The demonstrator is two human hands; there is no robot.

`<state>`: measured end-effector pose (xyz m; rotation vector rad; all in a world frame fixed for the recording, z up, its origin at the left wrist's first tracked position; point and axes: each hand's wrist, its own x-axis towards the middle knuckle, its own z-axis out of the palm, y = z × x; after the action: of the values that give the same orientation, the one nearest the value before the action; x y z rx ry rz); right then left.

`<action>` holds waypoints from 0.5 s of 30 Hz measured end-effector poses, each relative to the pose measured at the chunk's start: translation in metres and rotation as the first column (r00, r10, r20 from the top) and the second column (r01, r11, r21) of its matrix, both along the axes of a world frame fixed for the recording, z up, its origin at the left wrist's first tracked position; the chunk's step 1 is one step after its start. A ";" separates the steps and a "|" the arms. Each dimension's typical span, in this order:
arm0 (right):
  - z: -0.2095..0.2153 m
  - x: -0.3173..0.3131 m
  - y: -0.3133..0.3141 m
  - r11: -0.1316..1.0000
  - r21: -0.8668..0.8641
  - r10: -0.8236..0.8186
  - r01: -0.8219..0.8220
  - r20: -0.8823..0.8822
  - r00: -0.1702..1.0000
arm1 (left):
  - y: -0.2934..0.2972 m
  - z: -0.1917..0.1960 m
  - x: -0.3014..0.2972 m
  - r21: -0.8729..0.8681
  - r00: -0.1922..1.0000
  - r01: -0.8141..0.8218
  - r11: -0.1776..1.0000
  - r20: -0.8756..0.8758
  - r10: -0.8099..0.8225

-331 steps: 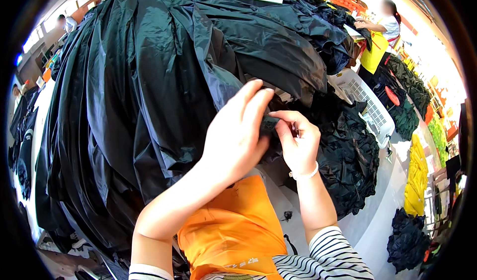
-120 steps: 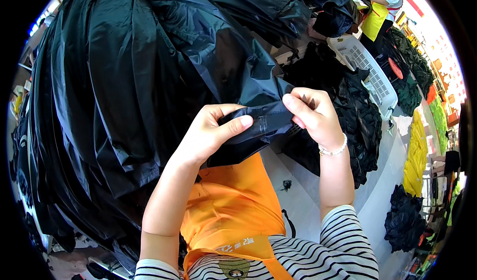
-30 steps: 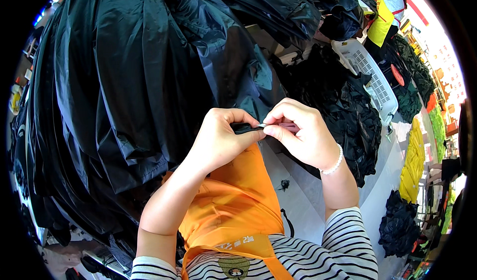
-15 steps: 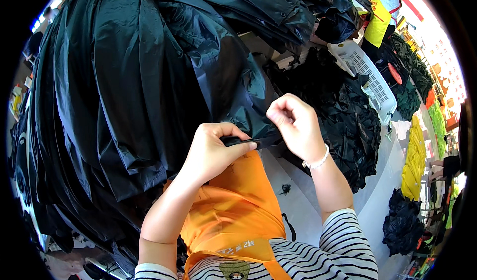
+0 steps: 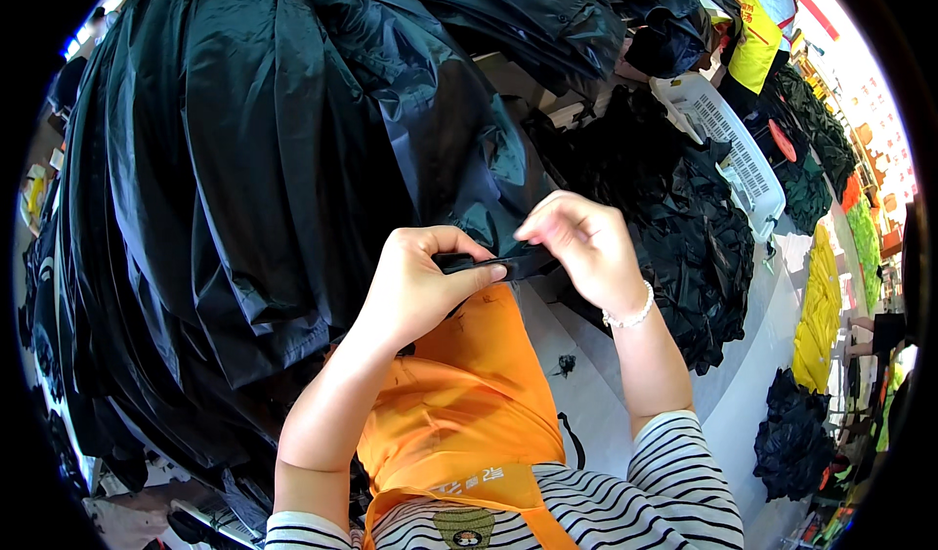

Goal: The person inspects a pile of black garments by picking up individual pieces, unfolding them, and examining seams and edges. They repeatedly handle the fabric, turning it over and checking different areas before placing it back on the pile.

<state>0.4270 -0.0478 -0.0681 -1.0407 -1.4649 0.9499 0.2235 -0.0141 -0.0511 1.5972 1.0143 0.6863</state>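
My left hand (image 5: 420,281) is closed, thumb over bent fingers, on the folded edge of a shiny black garment (image 5: 518,265). The cloth runs up from there into large black folds of the same look. Just right of that edge, my right hand (image 5: 578,247) is curled, its thumb and fingertips drawn together and slightly blurred. Whatever sits between those fingertips, if anything, is too small to make out. A beaded bracelet is on my right wrist. Below both hands hangs my orange apron (image 5: 459,394).
Hanging black garments (image 5: 234,159) fill the left. At right lies a heap of black cloth (image 5: 674,247), with a white plastic crate (image 5: 733,149) behind it. Farther right are a yellow cloth pile (image 5: 817,316) and a dark bundle (image 5: 789,433). A person (image 5: 767,22) in a yellow apron stands at the back right.
My right hand has shifted slightly left, its fingertips nearer the left hand. My left hand has risen a little, still pinching the black garment's edge.
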 end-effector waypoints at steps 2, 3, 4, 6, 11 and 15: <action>0.014 -0.011 -0.007 0.998 0.023 0.060 -0.065 0.182 0.982 | 0.000 -0.003 0.002 0.064 1.000 0.011 0.998 -0.012 -0.010; 0.009 -0.016 -0.006 0.992 0.112 0.036 -0.061 0.215 0.976 | 0.000 -0.005 0.003 0.084 1.000 0.018 0.996 -0.011 -0.018; 0.009 -0.016 -0.007 0.991 0.120 0.032 -0.063 0.246 0.969 | -0.001 -0.007 0.003 0.103 1.000 0.026 0.994 -0.011 -0.025; 0.012 -0.018 -0.007 0.988 0.138 0.029 -0.074 0.305 0.952 | -0.001 -0.008 0.003 0.122 1.000 0.029 0.992 -0.005 -0.028; 0.000 -0.005 -0.001 0.987 -0.039 -0.152 0.154 0.058 0.987 | -0.001 0.000 -0.001 -0.009 1.000 -0.003 1.000 -0.022 0.003; 0.004 0.002 -0.006 1.000 -0.004 -0.004 0.005 0.179 0.984 | 0.002 -0.006 -0.001 0.070 1.000 -0.011 0.998 0.010 0.010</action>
<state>0.4293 -0.0537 -0.0638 -1.1567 -1.6067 0.8750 0.2221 -0.0121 -0.0573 1.6481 1.0015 0.7431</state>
